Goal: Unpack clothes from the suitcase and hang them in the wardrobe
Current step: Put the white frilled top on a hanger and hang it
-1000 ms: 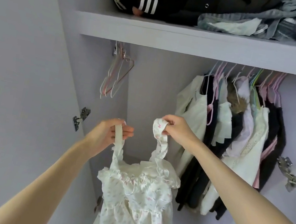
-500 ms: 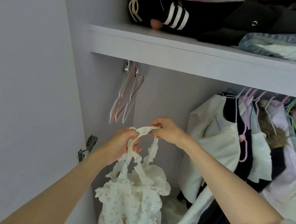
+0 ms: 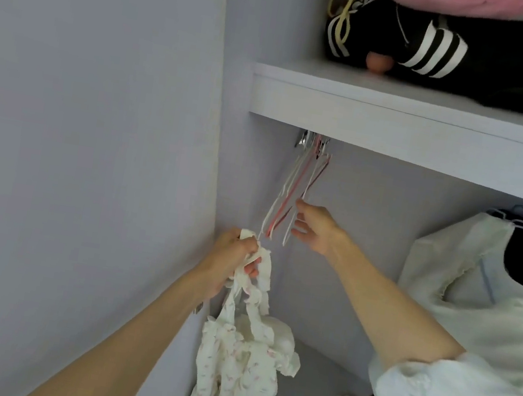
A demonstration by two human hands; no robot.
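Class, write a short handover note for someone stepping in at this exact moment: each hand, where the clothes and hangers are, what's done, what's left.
Left hand: grips both straps of the white floral top, which dangles below it.
Right hand: open, fingers at the empty hangers under the shelf; none gripped yet.
Done: some clothes already hang at right.
Left: take one hanger, slip the top's straps on, hang it on the rail.

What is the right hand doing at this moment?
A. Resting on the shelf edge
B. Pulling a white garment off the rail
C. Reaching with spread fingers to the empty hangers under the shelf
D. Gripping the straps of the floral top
C: the right hand is at the empty hangers with fingers spread, while the left hand alone grips the floral top by its straps.
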